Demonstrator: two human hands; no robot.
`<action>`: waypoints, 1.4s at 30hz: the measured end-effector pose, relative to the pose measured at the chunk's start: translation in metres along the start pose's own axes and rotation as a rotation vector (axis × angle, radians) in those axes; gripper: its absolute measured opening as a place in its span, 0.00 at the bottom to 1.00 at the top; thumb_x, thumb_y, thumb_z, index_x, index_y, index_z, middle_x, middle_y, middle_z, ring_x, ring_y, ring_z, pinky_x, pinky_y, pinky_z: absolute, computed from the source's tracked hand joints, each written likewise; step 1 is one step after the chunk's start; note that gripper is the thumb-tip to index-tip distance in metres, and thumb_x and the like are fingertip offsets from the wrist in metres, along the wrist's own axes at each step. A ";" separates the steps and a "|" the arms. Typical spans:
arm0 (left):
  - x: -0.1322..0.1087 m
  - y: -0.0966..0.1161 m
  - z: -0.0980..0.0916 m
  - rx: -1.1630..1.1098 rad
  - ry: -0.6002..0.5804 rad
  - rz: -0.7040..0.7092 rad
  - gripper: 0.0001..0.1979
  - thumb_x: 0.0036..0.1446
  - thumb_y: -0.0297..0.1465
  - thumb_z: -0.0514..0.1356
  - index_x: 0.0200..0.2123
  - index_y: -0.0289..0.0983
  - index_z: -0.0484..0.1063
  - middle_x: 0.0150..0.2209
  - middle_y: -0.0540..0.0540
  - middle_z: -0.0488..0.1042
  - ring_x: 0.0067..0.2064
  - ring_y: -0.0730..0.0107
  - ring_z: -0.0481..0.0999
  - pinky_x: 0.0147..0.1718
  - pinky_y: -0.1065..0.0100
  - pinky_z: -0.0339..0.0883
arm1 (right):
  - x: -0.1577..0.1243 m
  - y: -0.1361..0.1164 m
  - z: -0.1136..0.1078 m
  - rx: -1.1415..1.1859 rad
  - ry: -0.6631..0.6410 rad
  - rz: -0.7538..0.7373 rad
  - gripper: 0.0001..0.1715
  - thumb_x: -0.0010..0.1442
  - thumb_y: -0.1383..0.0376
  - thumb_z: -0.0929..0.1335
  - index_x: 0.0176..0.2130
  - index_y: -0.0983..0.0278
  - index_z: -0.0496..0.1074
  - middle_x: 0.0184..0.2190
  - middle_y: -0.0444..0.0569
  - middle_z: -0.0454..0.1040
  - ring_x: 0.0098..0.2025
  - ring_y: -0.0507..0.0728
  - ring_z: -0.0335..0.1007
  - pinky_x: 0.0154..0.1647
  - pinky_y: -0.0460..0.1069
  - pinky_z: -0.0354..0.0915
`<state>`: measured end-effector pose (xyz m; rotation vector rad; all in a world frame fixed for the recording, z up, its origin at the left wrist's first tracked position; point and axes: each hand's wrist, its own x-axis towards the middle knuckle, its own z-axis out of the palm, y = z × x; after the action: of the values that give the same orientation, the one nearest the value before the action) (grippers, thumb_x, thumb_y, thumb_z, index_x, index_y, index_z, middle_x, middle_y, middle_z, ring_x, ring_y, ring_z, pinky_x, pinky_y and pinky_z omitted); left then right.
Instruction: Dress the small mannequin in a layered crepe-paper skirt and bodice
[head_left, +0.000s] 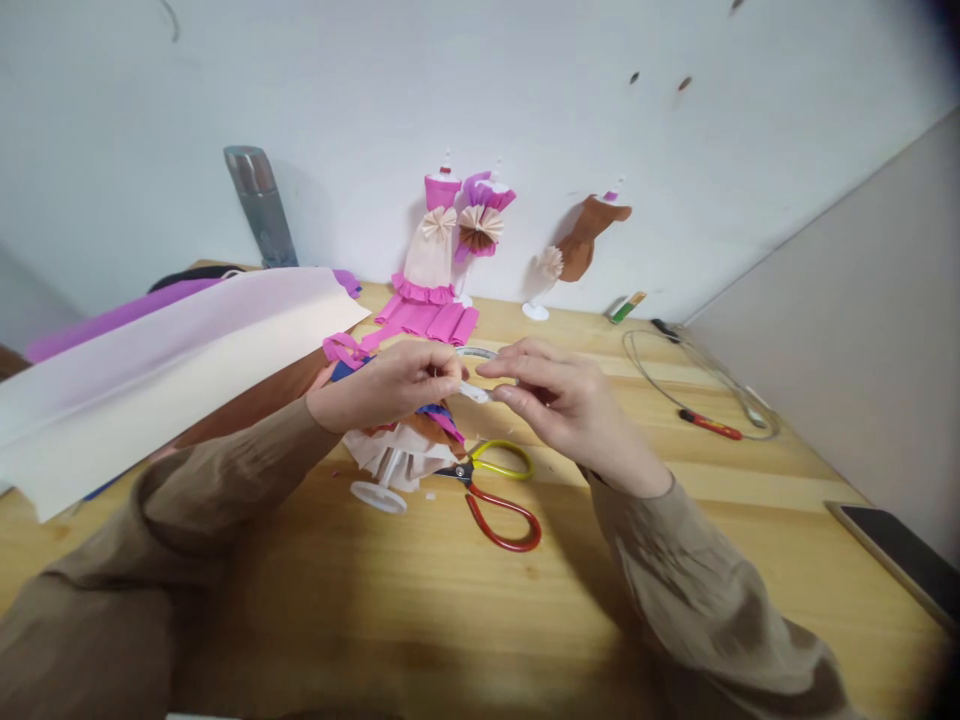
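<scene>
Above the middle of the table, my left hand [409, 378] pinches a small white piece [474, 393], perhaps folded paper or tape. My right hand [559, 395] has its thumb at the piece's right end, with the index finger stretched above it; the other fingertips are partly hidden. Below lies a small dress form [386, 480] on its side, dressed in layers of cream, brown, blue and pink paper or cloth, partly covered by my left hand. Scissors [499, 495] with one yellow and one red handle lie beside it. Part of a tape roll [478, 352] shows behind my fingers.
Dressed forms in pink [431, 250], purple [484, 220] and brown [585, 240] stand by the wall. Large sheets [187, 350] cover the left side, near a grey bottle [261, 205]. Folded pink material [431, 318], a cable [705, 375], a red-handled tool [710, 424] and a phone [896, 550] lie around.
</scene>
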<state>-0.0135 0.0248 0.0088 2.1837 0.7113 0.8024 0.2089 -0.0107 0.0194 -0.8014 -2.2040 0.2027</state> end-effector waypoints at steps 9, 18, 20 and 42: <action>0.000 0.006 0.000 0.053 -0.028 -0.011 0.09 0.59 0.28 0.53 0.26 0.36 0.64 0.27 0.51 0.67 0.31 0.73 0.66 0.32 0.70 0.59 | -0.003 -0.008 -0.001 -0.234 -0.093 -0.136 0.13 0.65 0.72 0.64 0.46 0.65 0.75 0.40 0.54 0.77 0.40 0.57 0.75 0.38 0.51 0.70; -0.001 0.005 0.005 0.047 -0.063 -0.006 0.09 0.60 0.27 0.53 0.26 0.36 0.62 0.26 0.53 0.63 0.30 0.75 0.62 0.30 0.71 0.56 | 0.000 -0.006 0.007 -0.089 -0.082 0.039 0.11 0.66 0.68 0.63 0.30 0.63 0.67 0.27 0.46 0.68 0.30 0.53 0.65 0.32 0.50 0.61; -0.001 0.004 0.006 0.041 -0.067 -0.018 0.09 0.60 0.27 0.53 0.26 0.36 0.62 0.26 0.52 0.64 0.30 0.75 0.63 0.31 0.71 0.57 | 0.000 -0.001 0.011 0.008 -0.072 0.122 0.12 0.65 0.66 0.64 0.29 0.63 0.66 0.24 0.44 0.65 0.28 0.52 0.60 0.31 0.49 0.58; 0.003 -0.006 0.004 -0.325 0.039 -0.302 0.07 0.55 0.26 0.56 0.25 0.35 0.65 0.25 0.51 0.70 0.29 0.76 0.71 0.30 0.73 0.66 | -0.005 0.023 0.008 0.585 0.240 0.456 0.12 0.62 0.56 0.68 0.34 0.62 0.75 0.23 0.44 0.72 0.22 0.51 0.65 0.23 0.48 0.61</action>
<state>-0.0099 0.0288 0.0026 1.7251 0.8420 0.7455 0.2166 0.0054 0.0020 -0.9152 -1.5821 0.8807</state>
